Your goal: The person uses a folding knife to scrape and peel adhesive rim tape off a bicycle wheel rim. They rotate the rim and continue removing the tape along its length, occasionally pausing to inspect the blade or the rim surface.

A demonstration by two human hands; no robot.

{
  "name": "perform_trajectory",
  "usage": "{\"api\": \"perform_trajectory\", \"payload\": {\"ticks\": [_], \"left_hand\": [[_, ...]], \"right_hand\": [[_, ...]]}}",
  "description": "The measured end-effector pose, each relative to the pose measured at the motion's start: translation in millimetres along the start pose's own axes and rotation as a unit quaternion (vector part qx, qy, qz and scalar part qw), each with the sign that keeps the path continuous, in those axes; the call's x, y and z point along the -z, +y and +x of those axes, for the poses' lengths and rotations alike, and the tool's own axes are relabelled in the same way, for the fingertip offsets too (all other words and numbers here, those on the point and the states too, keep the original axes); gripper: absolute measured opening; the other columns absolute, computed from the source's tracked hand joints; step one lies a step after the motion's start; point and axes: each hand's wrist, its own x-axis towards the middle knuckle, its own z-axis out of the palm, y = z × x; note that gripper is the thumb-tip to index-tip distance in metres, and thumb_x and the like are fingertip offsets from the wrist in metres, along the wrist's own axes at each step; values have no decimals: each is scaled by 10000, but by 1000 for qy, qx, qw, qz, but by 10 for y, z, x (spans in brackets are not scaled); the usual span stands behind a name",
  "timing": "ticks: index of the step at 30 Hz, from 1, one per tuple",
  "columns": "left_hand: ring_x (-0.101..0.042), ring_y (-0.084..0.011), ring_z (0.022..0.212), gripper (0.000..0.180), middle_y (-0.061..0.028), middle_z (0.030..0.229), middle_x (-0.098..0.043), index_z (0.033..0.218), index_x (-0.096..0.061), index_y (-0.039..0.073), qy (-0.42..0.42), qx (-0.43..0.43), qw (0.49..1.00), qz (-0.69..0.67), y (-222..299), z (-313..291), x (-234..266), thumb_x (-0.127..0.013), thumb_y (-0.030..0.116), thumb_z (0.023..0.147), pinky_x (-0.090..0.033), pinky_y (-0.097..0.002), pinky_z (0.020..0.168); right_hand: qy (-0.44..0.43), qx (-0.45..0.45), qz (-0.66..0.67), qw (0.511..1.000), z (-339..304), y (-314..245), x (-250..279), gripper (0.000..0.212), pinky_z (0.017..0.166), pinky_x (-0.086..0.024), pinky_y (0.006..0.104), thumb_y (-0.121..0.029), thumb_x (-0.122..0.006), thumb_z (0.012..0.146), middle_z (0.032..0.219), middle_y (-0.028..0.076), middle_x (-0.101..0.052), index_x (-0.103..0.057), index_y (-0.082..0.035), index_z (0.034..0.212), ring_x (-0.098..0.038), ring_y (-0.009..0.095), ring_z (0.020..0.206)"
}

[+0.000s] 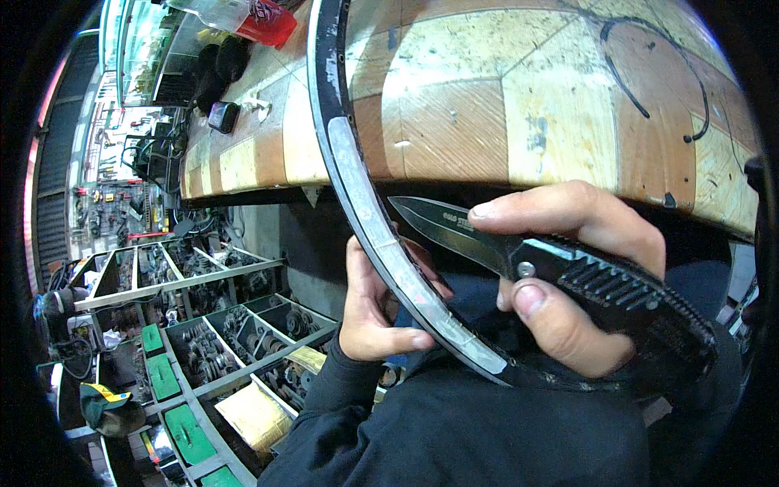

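Observation:
A long, curved black strip (324, 105) with grey tape-like patches along its face runs from the table's far side down to my lap. My left hand (377, 308) is closed around its lower part, with the thumb on the near side and the other fingers partly hidden behind the strip. In my right hand (580, 276) is a black folding knife (454, 231), blade out and tip pointing left, close to the strip's edge. The index finger lies along the blade's back and the thumb presses by the pivot. Whether the tip touches the strip, I cannot tell.
A worn, patterned table (454, 122) spans the top, with a black cord (625, 81) at right. A bottle of red liquid (264, 20) and a small dark box (223, 116) are at far left. Below left stand divided bins (203, 353) of metal parts, green drawers (187, 434) and a cap (109, 406).

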Motion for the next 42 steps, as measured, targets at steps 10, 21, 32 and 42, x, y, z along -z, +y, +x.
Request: {"api": "perform_trajectory", "payload": {"ticks": [10,21,32,42], "left_hand": [[-510,-194,977,396,-128,1113,-521,1173,-565,-28,172,-323,834,414,383,542,151,-645,155,831,-427,-313,870],[-462,-311,1292,585,-245,1340,-504,1371,-406,-132,120,-323,883,319,308,960,194,-496,180,884,-313,-414,1110],[-459,-330,1286,646,-263,1352,-481,1370,-401,-140,119,-318,880,332,279,965,134,-469,290,892,-296,-417,1116],[-409,-371,1308,679,-262,1361,-492,1365,-428,-121,123,-301,857,401,315,987,186,-424,380,908,-235,-433,1127]], "right_hand": [[46,31,-115,992,346,-5,-165,377,696,-521,241,-86,-604,805,916,132,-646,-581,55,1154,-634,113,735],[54,73,-128,988,468,66,-165,360,721,-514,238,-68,-606,810,957,119,-648,-607,45,1152,-628,109,771],[-81,230,-264,933,697,-100,100,350,534,-484,287,-49,-662,736,725,100,-638,-665,14,1080,-608,180,561],[-241,365,-400,805,1110,-95,486,525,473,-462,342,-46,-696,670,604,59,-566,-632,-9,1190,-581,230,493]]}}
